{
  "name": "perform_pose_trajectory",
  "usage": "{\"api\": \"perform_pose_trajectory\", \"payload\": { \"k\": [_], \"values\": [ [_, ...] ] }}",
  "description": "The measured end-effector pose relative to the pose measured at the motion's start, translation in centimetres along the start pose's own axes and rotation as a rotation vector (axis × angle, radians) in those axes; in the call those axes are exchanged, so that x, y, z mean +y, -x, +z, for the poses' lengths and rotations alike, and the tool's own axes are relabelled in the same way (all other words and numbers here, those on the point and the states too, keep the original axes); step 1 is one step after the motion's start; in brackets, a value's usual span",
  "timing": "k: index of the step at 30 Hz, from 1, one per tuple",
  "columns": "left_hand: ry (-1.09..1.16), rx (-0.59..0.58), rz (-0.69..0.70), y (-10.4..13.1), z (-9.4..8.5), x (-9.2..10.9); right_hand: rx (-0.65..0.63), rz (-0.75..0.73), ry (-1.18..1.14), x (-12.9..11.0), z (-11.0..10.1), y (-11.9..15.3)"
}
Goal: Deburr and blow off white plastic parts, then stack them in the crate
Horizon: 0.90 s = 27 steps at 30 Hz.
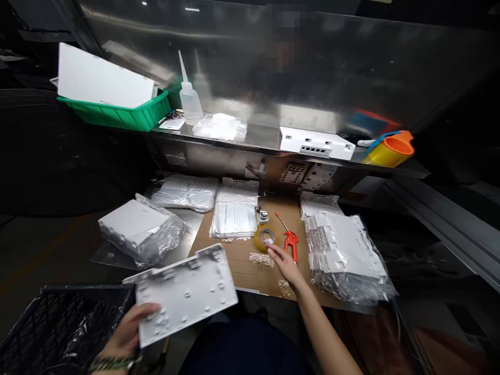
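My left hand grips the left end of a white plastic panel, held tilted above the table's front edge. Small raised posts and clips show on the panel's upper face. My right hand reaches over the cardboard with thumb and fingertips close together. At those fingertips is a small white bit, too small to name, beside a roll of yellowish tape. Just right of the hand lies a red air blow gun with a thin nozzle. A small round metal-topped item stands behind the tape.
Bagged white panels pile up at right; a bagged white housing sits at left. White packets lie centrally on the cardboard. A shelf holds a green bin, squeeze bottle and yellow-orange cup. A black crate stands lower left.
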<state>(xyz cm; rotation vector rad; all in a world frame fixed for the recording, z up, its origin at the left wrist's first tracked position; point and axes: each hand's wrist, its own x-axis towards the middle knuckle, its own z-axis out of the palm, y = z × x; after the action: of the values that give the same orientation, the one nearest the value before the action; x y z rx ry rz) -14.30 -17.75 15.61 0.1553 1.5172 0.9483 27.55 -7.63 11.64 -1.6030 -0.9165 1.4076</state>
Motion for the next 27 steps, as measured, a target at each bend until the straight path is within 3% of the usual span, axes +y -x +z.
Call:
{"api": "perform_pose_trajectory", "payload": {
  "k": [3,5,8,12,15,19,23,27],
  "values": [
    [-0.173,-0.257,0.008,-3.5,7.0,1.4,-0.255,0.071,-0.21,0.5,2.1,3.5],
    [-0.295,-0.405,0.035,-6.4,11.3,1.8,-0.308,0.102,-0.35,0.5,2.0,4.8],
    [-0.48,-0.535,0.157,-10.9,17.2,2.4,-0.163,0.093,-0.459,0.0,-0.2,5.4],
    [-0.751,-0.546,0.432,-16.3,22.8,3.0,0.222,0.052,-0.684,-0.3,-4.0,6.5],
    [-0.912,-0.533,0.607,-19.3,24.5,3.1,0.389,-0.018,-0.788,-0.4,-5.1,8.1],
    [-1.064,-0.555,0.703,-21.7,24.3,3.5,0.495,-0.074,-0.809,-0.7,-4.8,9.7],
    [-1.136,-0.547,0.694,-23.3,24.2,5.0,0.556,-0.079,-0.825,-0.7,-4.2,10.5],
    [-1.142,-0.591,0.588,-25.4,25.1,6.9,0.584,-0.061,-0.836,-0.2,-3.3,10.5]
  ]
}}
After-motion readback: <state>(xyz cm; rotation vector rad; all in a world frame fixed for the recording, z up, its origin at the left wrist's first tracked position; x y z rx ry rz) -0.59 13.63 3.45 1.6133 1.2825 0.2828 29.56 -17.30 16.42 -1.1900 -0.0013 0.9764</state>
